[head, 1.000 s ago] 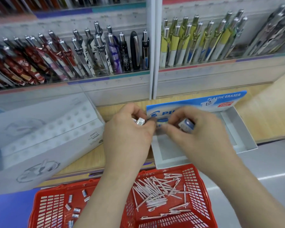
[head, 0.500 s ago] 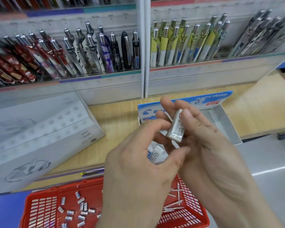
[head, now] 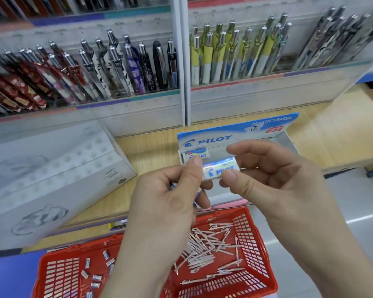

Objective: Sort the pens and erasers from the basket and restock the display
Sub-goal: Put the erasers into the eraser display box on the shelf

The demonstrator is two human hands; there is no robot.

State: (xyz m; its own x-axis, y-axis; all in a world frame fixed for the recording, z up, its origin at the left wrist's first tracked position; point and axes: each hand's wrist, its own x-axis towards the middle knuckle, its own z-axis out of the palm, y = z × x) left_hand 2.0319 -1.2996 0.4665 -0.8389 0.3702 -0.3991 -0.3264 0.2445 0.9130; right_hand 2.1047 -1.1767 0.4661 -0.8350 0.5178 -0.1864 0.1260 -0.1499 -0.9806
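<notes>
Pinching a Pilot eraser between left hand and right hand at frame centre, we are restocking erasers; next, we likely seat it in the Pilot display box just above.

Open tray of the eraser box takes entry from above and the front only: its header card stands upright along the back, and a boxed eraser fills the back-left corner. The left hand and right hand block the tray's front, pinching a held eraser between them. Bare wooden shelf lies free right of the box and in a narrower strip on its left up to the white carton; pen racks wall off the rear, and the red basket stands open-topped below the front edge.
</notes>
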